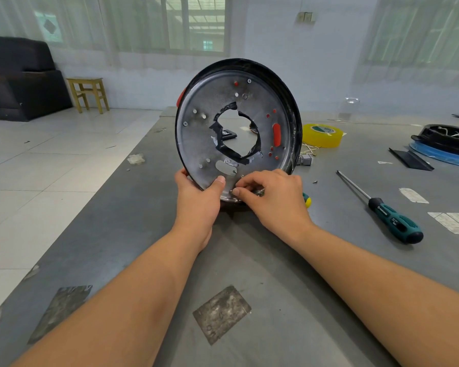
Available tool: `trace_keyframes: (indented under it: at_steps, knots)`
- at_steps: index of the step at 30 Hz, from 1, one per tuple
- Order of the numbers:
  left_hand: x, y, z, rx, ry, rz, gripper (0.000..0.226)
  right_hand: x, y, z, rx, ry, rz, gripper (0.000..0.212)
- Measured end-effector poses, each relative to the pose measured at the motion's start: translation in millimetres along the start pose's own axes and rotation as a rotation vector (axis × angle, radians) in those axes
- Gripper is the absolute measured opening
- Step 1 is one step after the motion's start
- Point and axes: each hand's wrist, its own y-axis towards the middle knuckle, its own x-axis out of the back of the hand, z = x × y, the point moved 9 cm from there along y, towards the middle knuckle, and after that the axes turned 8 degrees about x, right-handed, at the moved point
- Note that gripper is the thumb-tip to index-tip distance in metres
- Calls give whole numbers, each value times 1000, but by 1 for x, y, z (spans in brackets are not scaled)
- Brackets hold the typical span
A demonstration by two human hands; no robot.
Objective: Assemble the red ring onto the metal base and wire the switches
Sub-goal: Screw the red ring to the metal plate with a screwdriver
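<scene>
Metal base (196,144): round, shallow disc of dull grey sheet metal, stood on edge on the counter (276,260); flat face turned toward the camera, disc axis roughly horizontal, the top edge swung slightly right and away.
Base surface: scuffed and mottled, pierced by small round holes and cross-head screws; a ragged central opening edged with torn black tape.
Red ring (276,134): seated behind the base; red plastic shows through an oblong slot at the right, through several small holes, and as a tab at the upper-left rim.
Outer rim (297,112): glossy black band wrapped round the disc's circumference.
Left hand (196,200): grips the lower-left edge of the base, thumb flat on the metal face, the other fingers curled behind the rim.
Right hand (273,197): at the lower edge of the base, fingers (240,185) clenched in a pinch on a small metallic part; what the part is cannot be told.
Screwdriver (382,207): lies on the counter to the right, well apart from the base; bare steel shaft pointing up-left, ribbed teal-and-black handle toward the lower right.
Tape roll (322,135): translucent yellow, lying flat behind the base on the right.
Second tool (306,200): yellow-and-green handle end showing just behind the right hand.
Counter: flat grey surface, matt, with worn patches and label remnants.
</scene>
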Motion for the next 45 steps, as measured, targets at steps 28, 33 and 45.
trace_keyframes:
  at_steps: [28,33,45]
  knots:
    - [33,15,-5,185,-462,-84,47,9,-30,-90,-498,170,84,26]
    - [42,20,-7,161,-479,-133,48,7,-40,-82,-676,581,-109,26]
    - [45,25,-4,177,-539,-151,50,-8,-40,-26,-287,340,179,17]
